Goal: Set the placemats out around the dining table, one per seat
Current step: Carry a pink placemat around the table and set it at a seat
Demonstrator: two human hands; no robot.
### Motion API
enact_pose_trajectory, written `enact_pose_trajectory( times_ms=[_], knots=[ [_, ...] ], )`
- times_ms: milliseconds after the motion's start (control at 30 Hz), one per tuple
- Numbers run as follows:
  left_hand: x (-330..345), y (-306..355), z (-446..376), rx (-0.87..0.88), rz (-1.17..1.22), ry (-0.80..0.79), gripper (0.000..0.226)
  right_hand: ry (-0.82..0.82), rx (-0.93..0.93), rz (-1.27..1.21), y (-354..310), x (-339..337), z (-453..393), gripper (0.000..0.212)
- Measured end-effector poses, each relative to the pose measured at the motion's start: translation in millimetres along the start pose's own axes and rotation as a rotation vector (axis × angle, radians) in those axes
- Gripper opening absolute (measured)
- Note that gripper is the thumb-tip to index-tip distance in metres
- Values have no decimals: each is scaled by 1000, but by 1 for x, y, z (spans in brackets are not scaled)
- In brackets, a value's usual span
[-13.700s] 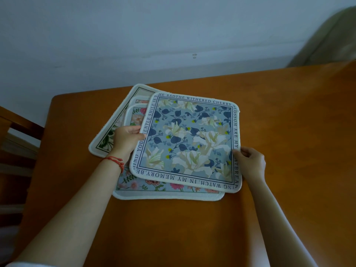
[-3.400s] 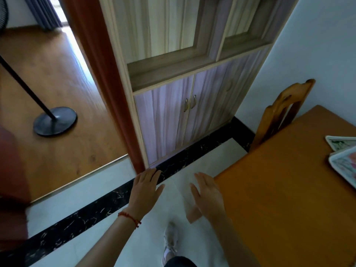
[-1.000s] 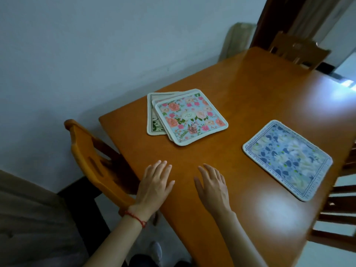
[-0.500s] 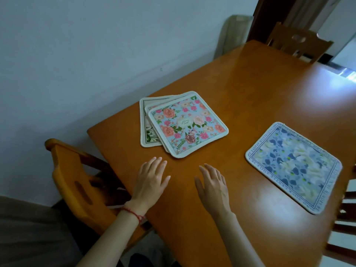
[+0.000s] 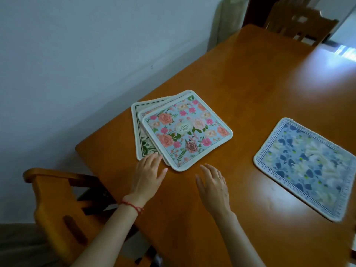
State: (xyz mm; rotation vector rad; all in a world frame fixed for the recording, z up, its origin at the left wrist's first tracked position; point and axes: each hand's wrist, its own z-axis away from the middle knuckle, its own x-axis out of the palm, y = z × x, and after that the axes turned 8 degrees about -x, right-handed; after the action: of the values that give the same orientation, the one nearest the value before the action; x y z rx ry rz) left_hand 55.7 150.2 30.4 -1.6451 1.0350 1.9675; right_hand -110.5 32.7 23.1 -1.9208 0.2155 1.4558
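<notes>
A stack of three placemats lies near the table's left end; the top one [image 5: 185, 130] has pink roses on pale blue, and a green-and-cream mat [image 5: 142, 143] sticks out beneath. A blue floral placemat [image 5: 306, 168] lies alone at the right edge of the orange wooden table [image 5: 250, 83]. My left hand [image 5: 149, 176], with a red string at the wrist, hovers with straight fingers, its fingertips at the stack's near corner. My right hand [image 5: 213, 187] is spread flat just short of the stack and holds nothing.
A wooden chair [image 5: 57, 207] stands at the table's near left end, below my left arm. Another chair [image 5: 300, 20] stands at the far end. A pale wall runs along the table's far side, with a folded beige thing [image 5: 225, 22] leaning on it.
Both hands have moved forward across the table toward the stack; my left fingertips now reach its near corner. The view has drawn closer to the mats.
</notes>
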Motion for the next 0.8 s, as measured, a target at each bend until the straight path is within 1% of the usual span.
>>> enact_pose_trajectory(
  times_ms=[67,133,167,233,333,500,600,800],
  knots=[
    [-2,-8,-22,4,69,-11,62,15,74,-68,-3,10,-9,48],
    [-5,-17,-45,1,129,-30,55,8,156,-153,-8,16,-19,56],
    [-6,-21,-56,-3,144,-36,51,7,193,-182,-10,19,-23,57],
    [-10,-28,-78,-10,177,-39,46,12,247,-215,-13,26,-33,50],
    [-14,-36,-109,-4,221,-64,47,36,334,-258,-17,35,-45,49],
    [-13,-47,-153,24,236,-75,40,145,477,-356,-16,47,-60,47],
    [-11,-53,-181,15,262,-128,45,204,558,-423,-12,54,-64,48],
    [-4,-57,-238,-17,270,-186,45,306,775,-653,-2,63,-71,49]
  ],
)
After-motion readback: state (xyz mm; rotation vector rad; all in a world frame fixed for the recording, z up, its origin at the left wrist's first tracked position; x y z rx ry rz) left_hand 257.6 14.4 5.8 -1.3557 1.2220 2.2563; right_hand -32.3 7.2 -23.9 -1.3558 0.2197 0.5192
